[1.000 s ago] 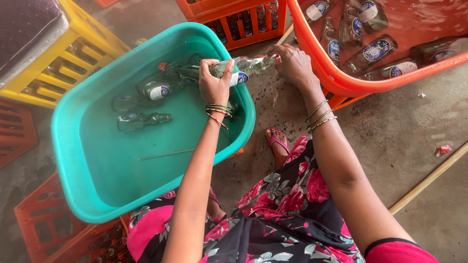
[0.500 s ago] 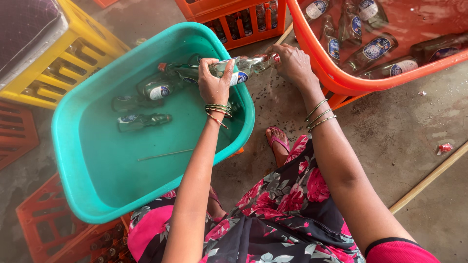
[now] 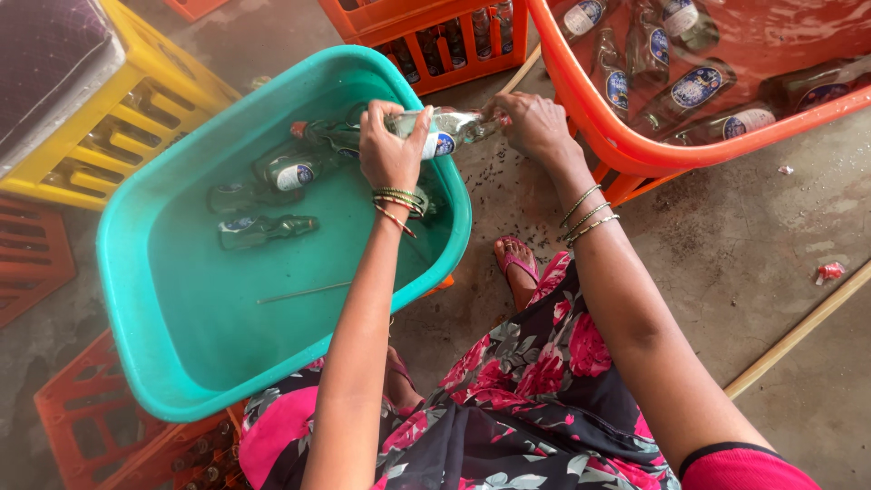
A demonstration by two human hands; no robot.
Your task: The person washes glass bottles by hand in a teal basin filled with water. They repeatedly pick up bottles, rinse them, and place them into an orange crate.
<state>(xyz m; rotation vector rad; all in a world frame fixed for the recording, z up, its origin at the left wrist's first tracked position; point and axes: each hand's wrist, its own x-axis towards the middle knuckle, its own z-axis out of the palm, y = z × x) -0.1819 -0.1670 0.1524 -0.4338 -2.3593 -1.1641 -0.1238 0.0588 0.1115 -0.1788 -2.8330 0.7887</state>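
My left hand [image 3: 392, 145] grips a clear glass bottle [image 3: 451, 126] around its body, holding it sideways over the far rim of a teal plastic tub [image 3: 163, 327]. My right hand [image 3: 528, 122] is closed on the bottle's neck end, over the wet concrete floor between the tub and an orange basin [image 3: 635, 150]. Both wrists wear thin bangles. Inside the tub, several labelled bottles [image 3: 288, 168] lie in shallow water, one with a red cap, and a thin stick [image 3: 304, 292] rests on the bottom.
The orange basin holds several more labelled bottles [image 3: 694, 86]. A yellow crate [image 3: 136, 127] stands at the left, orange crates [image 3: 454, 41] at the back and lower left [image 3: 100, 426]. A wooden pole [image 3: 798, 331] lies on the floor at the right. My sandalled foot [image 3: 517, 263] is beside the tub.
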